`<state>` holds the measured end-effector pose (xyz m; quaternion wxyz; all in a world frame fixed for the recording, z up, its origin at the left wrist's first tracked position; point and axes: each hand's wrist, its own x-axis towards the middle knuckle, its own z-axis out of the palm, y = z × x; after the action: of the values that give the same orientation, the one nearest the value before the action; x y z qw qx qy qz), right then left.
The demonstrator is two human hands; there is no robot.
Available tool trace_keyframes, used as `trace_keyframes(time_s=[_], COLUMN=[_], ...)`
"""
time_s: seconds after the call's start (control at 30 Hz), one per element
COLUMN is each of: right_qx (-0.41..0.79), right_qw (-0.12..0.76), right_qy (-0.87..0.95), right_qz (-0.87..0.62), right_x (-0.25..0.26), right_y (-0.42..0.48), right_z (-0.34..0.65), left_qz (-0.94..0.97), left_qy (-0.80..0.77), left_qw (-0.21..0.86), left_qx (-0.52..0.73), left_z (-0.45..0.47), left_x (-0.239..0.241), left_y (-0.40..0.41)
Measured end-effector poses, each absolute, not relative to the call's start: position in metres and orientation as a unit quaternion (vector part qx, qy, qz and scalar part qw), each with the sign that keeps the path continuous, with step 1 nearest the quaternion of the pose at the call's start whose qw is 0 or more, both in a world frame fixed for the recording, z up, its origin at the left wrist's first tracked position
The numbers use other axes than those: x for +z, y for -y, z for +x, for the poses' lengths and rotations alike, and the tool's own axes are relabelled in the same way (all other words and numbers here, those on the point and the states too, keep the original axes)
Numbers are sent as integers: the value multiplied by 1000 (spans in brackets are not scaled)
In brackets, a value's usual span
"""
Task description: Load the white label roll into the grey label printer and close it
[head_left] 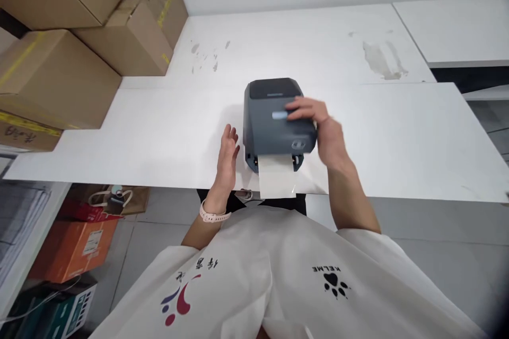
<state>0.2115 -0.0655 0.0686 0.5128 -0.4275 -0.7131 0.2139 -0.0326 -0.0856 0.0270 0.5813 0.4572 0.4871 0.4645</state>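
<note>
Probably rigid, fairly heavy label printer [276, 119]: right hand [322, 130] fingers flat on top, left hand [226, 161] spread beside; grip by sides.

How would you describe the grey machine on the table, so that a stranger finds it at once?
Start at the long white table and go to its near edge, in front of the person. There stands a dark grey label printer, with the right hand on top and the left hand beside it. A white paper strip hangs from its front.

"KELME" upside down on white shirt [278, 254]
</note>
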Motion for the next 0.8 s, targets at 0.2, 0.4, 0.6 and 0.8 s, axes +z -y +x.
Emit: trace_keyframes(time_s=[0.2, 0.4, 0.6, 0.8], right_qx=[157, 122, 113, 87], right_qw=[496, 501, 492, 545], right_qy=[718, 718, 715, 694], right_qz=[-463, -468, -483, -462], right_x=[37, 16, 7, 0], right_y=[104, 104, 106, 101], right_z=[192, 190, 188, 185], left_qz=[453, 478, 521, 528], left_qy=[-473, -482, -477, -470], left_qw=[603, 569, 508, 458], left_qx=[456, 464, 493, 539], left_z=[-8, -9, -6, 5], left_x=[27, 9, -9, -15], left_y=[89, 92, 92, 89])
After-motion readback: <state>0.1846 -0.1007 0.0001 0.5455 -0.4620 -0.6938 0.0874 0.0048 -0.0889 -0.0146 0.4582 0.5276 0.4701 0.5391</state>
